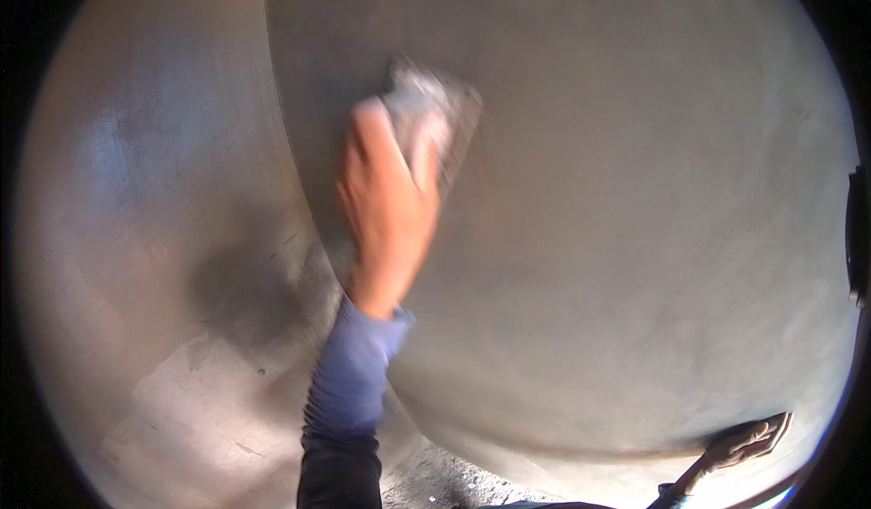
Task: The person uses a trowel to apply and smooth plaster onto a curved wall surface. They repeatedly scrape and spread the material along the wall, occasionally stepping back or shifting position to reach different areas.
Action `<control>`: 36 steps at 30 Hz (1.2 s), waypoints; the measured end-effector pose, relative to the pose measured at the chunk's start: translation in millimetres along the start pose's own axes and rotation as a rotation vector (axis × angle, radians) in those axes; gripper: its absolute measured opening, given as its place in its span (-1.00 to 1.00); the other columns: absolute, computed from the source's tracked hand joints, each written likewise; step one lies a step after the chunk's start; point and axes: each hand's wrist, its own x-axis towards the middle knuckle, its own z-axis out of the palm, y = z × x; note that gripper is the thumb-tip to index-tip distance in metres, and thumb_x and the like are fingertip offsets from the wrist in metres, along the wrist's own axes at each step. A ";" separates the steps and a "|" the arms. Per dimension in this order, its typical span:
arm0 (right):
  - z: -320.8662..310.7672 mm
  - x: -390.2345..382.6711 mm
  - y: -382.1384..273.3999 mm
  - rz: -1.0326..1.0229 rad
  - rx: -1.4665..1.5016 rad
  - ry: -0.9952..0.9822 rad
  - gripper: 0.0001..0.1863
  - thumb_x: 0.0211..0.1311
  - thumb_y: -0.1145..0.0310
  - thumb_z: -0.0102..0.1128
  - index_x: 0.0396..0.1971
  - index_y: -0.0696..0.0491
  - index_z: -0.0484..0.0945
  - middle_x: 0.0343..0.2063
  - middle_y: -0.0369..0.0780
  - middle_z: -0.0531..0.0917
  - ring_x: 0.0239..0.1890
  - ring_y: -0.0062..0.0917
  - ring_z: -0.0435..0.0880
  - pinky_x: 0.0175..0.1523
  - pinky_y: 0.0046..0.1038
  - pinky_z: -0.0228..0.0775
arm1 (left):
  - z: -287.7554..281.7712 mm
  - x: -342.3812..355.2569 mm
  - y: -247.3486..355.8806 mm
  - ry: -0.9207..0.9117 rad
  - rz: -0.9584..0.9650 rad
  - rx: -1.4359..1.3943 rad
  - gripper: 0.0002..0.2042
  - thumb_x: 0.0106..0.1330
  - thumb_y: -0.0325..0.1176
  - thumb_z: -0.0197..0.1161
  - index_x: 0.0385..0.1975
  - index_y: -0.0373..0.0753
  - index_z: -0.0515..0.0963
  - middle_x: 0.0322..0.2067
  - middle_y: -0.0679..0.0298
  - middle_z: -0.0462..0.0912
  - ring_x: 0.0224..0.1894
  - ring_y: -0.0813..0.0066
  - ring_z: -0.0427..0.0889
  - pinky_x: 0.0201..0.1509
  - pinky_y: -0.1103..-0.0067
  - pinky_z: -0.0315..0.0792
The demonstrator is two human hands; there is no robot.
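My left hand (390, 205) is closed around a pale grey, flat-faced tool (463, 114) that looks like a plastering float. Motion blurs both, and my fingers hide part of the tool's grip. The tool lies against the smooth grey plastered wall (617, 191), near its left edge. Low on the right, my right hand (748, 444) touches the same wall with fingers stretched out. A dark patch lies along its upper side; whether that is shadow or a thing, I cannot tell.
To the left, a lighter, shinier wall surface (145, 228) meets the grey one along a vertical seam. My arm's shadow falls on it. Rough, gritty ground (454, 482) shows at the bottom. A dark object (856, 237) stands at the far right rim.
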 end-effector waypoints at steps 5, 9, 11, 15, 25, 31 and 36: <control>5.3 -6.9 -14.3 0.029 -0.006 0.004 -0.25 0.58 -0.22 -0.29 0.37 0.17 0.30 0.35 0.00 0.36 0.38 -0.15 0.35 0.44 -0.05 0.25 | 3.6 121.9 -27.5 0.074 -0.148 -0.021 -0.64 0.57 -0.16 0.05 0.07 -0.38 0.37 -0.20 -0.20 0.63 -0.11 -0.14 0.71 -0.12 0.24 0.55; -4.8 1.1 -10.8 0.014 0.008 0.014 -0.25 0.58 -0.22 -0.28 0.36 0.17 0.31 0.35 0.00 0.36 0.39 -0.16 0.34 0.44 -0.05 0.24 | 8.6 28.8 25.6 0.108 0.073 -0.060 -0.64 0.47 -0.22 0.19 0.06 -0.37 0.37 -0.21 -0.24 0.62 -0.12 -0.28 0.67 -0.08 0.14 0.53; -4.9 -6.0 -7.1 0.007 0.018 -0.004 -0.24 0.57 -0.22 -0.28 0.36 0.17 0.32 0.35 -0.01 0.36 0.39 -0.16 0.34 0.44 -0.06 0.25 | 9.8 19.7 19.8 0.158 0.144 -0.031 -0.64 0.44 -0.25 0.22 0.05 -0.37 0.38 -0.23 -0.25 0.62 -0.14 -0.33 0.65 -0.09 0.12 0.52; 4.0 -12.1 -15.3 0.036 0.046 -0.001 -0.24 0.57 -0.23 -0.27 0.35 0.17 0.33 0.36 -0.02 0.35 0.39 -0.16 0.34 0.43 -0.07 0.25 | 7.4 118.1 -19.2 0.128 0.024 0.018 -0.62 0.52 -0.13 0.13 0.00 -0.40 0.40 -0.27 -0.18 0.65 -0.20 -0.14 0.71 -0.16 0.20 0.56; -0.4 -12.7 -2.0 -0.043 0.044 0.002 -0.20 0.57 -0.27 -0.38 0.41 0.14 0.23 0.37 0.00 0.32 0.41 -0.15 0.31 0.45 -0.04 0.22 | 11.7 52.6 18.5 0.046 -0.097 -0.047 -0.65 0.47 -0.16 0.21 -0.10 -0.37 0.38 -0.23 -0.24 0.62 -0.14 -0.28 0.64 -0.11 0.10 0.51; 4.9 2.8 5.4 -0.095 0.009 -0.009 -0.18 0.57 -0.28 -0.48 0.43 0.13 0.22 0.39 0.00 0.30 0.42 -0.15 0.30 0.48 -0.02 0.15 | 24.5 52.8 85.3 -0.006 -0.083 -0.173 -0.62 0.52 -0.11 0.14 -0.03 -0.38 0.40 -0.26 -0.23 0.63 -0.15 -0.11 0.71 -0.07 0.15 0.55; 34.0 70.5 -15.5 -0.216 0.017 -0.059 -0.26 0.62 -0.17 -0.49 0.39 0.14 0.27 0.37 0.02 0.32 0.42 -0.11 0.32 0.48 0.00 0.16 | -6.4 -93.2 154.5 -0.146 0.064 -0.161 -0.50 0.31 -0.16 0.41 0.06 -0.34 0.38 -0.14 -0.12 0.56 -0.10 -0.20 0.62 -0.06 0.14 0.51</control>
